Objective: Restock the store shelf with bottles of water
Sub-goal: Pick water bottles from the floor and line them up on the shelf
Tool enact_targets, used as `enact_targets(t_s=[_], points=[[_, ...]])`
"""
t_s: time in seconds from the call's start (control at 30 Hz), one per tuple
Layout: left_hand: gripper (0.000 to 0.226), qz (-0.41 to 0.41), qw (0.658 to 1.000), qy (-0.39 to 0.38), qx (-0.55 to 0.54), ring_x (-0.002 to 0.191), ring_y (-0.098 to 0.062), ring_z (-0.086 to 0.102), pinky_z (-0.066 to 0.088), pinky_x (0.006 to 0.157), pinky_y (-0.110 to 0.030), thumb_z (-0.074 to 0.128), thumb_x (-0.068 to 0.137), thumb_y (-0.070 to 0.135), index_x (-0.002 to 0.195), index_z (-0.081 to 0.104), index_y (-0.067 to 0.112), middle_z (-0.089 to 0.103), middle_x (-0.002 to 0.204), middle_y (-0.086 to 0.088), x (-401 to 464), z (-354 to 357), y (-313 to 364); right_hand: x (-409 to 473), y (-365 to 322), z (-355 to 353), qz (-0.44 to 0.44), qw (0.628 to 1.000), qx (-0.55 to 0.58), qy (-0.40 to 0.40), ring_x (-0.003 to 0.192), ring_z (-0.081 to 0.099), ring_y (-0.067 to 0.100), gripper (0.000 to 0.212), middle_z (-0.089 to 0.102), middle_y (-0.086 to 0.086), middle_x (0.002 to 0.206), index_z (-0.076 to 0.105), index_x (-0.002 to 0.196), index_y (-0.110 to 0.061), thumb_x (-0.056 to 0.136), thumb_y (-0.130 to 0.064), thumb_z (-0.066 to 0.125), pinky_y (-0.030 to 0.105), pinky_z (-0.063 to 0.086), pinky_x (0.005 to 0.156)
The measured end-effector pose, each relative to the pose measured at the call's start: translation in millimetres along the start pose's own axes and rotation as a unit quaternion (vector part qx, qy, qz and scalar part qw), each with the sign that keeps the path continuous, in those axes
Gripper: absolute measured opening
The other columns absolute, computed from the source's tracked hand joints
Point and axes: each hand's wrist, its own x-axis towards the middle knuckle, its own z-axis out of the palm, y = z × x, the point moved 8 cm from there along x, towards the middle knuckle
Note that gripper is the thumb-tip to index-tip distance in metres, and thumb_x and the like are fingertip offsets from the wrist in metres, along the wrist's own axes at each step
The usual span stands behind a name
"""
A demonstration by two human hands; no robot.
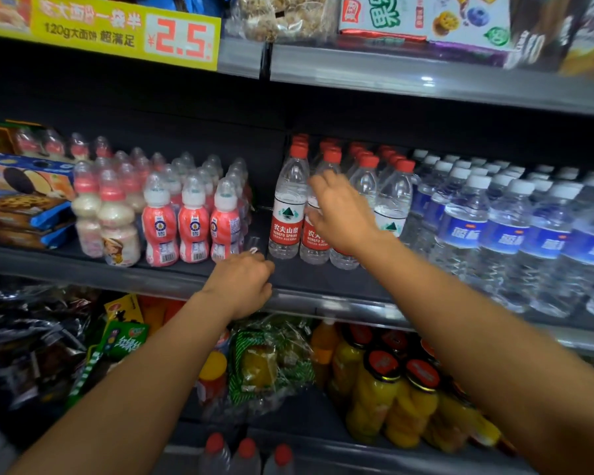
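1. A head-worn view looks at a store shelf point(323, 305) whose grey front edge crosses the middle of the frame. Two bare forearms reach up from the bottom edge.
2. The right hand point(340, 214), centre frame, wraps its fingers point(318, 185) round the second red-capped water bottle point(314, 234) in the front row, grasping it at the shoulder and label. The bottle stands upright on the shelf.
3. The left hand point(242, 284) sits lower, at centre, clenched loosely against the shelf's front edge. Something small and pale shows at its knuckles; whether it holds anything cannot be told.
4. Progress, as a judgement: the red-capped section looks nearly full, with rows running to the back. A bare strip of shelf remains in front of the row, so a little stocking or fronting is left.
5. Counts: four red-capped bottles stand in the front row, with several more rows behind, too crowded to count.
6. To the right, white-capped water bottles point(515, 241) with blue labels fill the shelf, about five across the front.
7. Three more red-capped bottles point(247, 454) wait at the bottom centre, apparently still to be shelved.
8. To the left stand small pink and cream drink bottles point(192, 224), about five in front.
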Motion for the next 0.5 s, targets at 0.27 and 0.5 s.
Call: enact_targets(t_s=[0.27,0.5], points=[[0.033,0.009,0.999,-0.046,0.002,0.115,-0.027,0.052,0.044,0.09,-0.037,0.048,0.093,0.031,0.121,0.055,0.014,0.055,0.122,-0.007,-63,13,43,-158,-51,59,0.0,0.989,0.066,-0.133,0.115,0.046,0.031,0.036,0.053,0.013,0.123,0.047,0.127,-0.007,0.096,-0.025,0.047,0.039,0.039,0.093],[0.031,0.019,0.991,-0.132,-0.002,0.108,-0.03,0.056,0.049,0.084,-0.04,0.048,0.091,0.03,0.115,0.057,0.013,0.058,0.118,-0.009,-132,85,90,-286,-70,121,0.056,0.962,0.089,-0.252,0.114,0.046,0.032,0.032,0.052,0.015,0.122,0.046,0.121,-0.007,0.097,-0.028,0.044,0.041,0.039,0.092]])
